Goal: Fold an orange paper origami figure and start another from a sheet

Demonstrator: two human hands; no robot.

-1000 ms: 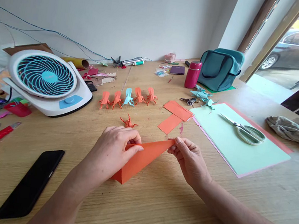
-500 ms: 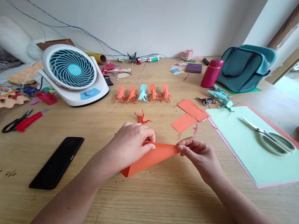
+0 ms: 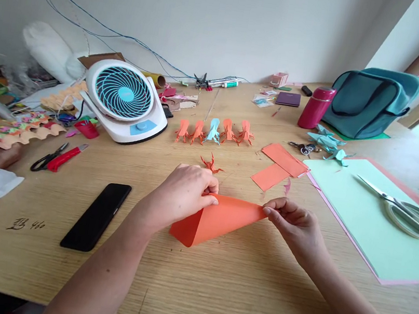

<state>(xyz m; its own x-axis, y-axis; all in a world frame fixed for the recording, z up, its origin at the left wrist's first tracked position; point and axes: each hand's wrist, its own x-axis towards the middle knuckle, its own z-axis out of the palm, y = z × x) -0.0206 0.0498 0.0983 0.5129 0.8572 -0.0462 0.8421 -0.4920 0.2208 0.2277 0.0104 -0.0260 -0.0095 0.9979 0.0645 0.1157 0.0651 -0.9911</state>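
An orange sheet of paper [image 3: 223, 223] is bent over on itself, its fold rounded rather than pressed flat. My left hand [image 3: 184, 195] grips its upper edge between thumb and fingers. At the pointed right corner, my right hand [image 3: 290, 220] pinches the paper between thumb and fingertips. Just beyond my left hand sits a small orange folded-paper figure [image 3: 211, 164]. Farther back, several orange paper figures [image 3: 245, 133] and one light blue figure [image 3: 213, 130] stand in a row. Orange paper pieces [image 3: 269, 175] lie overlapping past my right hand.
A black phone [image 3: 96, 216] lies left of my forearm, with a white fan [image 3: 146, 129] behind it. Scissors [image 3: 409, 215] rest on pale green sheets [image 3: 362, 243] at right. Another person's hand [image 3: 1, 153] is at far left. A pink bottle [image 3: 316, 107] stands near a teal bag [image 3: 370, 105].
The view has turned slightly left, so things appear farther right. The orange paper's near-left part now gapes wider. Both hands keep their hold on it.
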